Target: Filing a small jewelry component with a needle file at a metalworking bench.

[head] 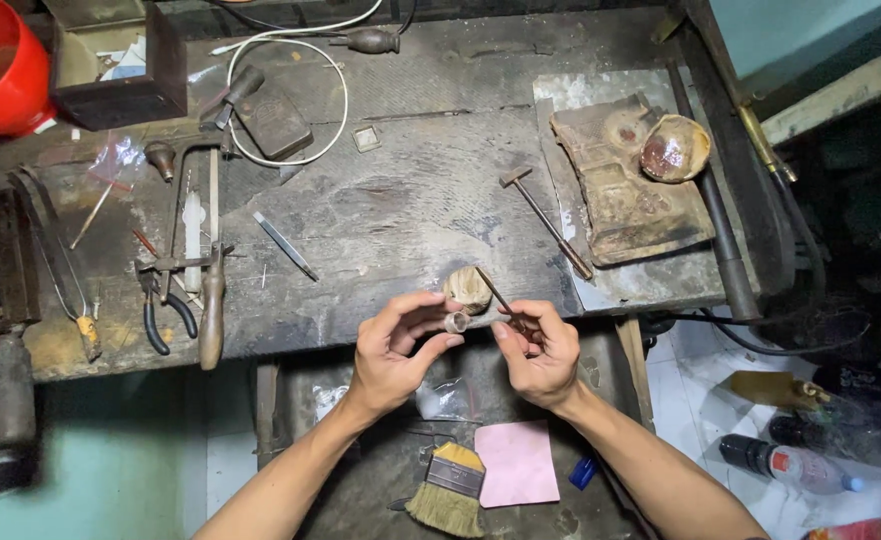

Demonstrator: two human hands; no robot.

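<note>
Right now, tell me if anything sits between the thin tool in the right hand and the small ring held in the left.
Nothing visible does. The left hand pinches the small ring at its fingertips; the right hand holds the thin tool just beside it, with only open air between. The wooden peg lies behind them.

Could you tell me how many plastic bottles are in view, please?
2: both lie on the floor at lower right, one with a red label and a darker one behind it; others may be hidden.
</note>
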